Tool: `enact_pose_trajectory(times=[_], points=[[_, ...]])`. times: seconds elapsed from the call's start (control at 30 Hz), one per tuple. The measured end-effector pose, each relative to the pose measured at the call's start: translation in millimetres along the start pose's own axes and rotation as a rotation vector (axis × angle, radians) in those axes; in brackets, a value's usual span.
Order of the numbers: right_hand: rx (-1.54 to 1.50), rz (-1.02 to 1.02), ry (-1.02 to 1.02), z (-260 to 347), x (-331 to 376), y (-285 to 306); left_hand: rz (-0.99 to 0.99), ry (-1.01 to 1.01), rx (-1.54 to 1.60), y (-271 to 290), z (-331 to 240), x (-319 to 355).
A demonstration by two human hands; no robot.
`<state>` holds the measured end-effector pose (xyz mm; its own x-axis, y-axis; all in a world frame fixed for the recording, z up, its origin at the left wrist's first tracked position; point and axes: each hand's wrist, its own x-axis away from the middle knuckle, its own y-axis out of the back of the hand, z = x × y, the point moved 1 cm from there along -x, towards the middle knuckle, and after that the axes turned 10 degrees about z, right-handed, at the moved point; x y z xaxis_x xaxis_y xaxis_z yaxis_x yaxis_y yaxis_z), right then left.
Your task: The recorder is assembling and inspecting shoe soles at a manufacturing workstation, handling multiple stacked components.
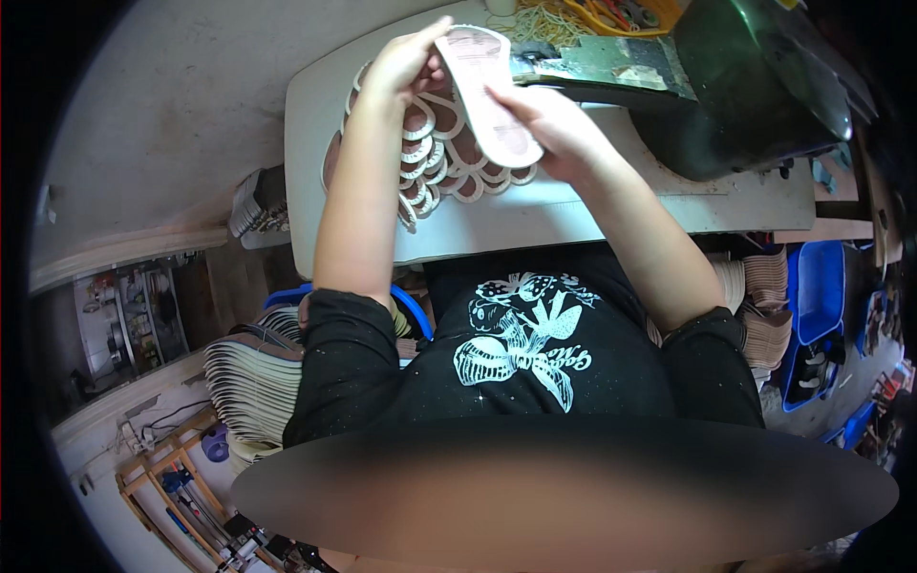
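Head view: one look down from above.
Insole: a flat pink shoe insole [485, 91], long with round ends, held up in the air over the far part of the desk.
Left hand: the left hand [401, 65] holds the top end of the insole, fingers shut on its edge.
Right hand: the right hand [552, 122] holds the lower side of the insole, fingers pinched on it.
Pile: more pink insoles [441, 167] lie fanned out on the desk, right under the held one.
Desk: a white desk [611, 205], worn and a bit dirty.
Machine: a big dark green machine [755, 81] sits on the desk at the right, near the right hand.
Room: stacks of pale soles [250, 372] beside the left arm, more stacks [764, 306] by a blue bin [820, 296] at the right.
Open room: bare desk shows along the near edge and at the left of the pile.
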<state>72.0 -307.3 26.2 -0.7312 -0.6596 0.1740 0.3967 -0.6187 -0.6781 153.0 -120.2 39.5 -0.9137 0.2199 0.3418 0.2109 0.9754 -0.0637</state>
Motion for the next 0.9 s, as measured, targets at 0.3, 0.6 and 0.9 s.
enact_pose_trajectory(times=[0.3, 0.6, 0.9], points=[[-0.340, 0.306, -0.024, 0, 22, -58, -0.073, -0.389, 0.592, -35, 36, 98], [-0.763, 0.617, -0.084, -29, 31, -70, 0.257, -0.520, 0.770, -30, 65, 122], [-0.822, 0.711, -0.108, -31, 32, -68, -0.018, -0.546, 0.747, -58, 43, 131]])
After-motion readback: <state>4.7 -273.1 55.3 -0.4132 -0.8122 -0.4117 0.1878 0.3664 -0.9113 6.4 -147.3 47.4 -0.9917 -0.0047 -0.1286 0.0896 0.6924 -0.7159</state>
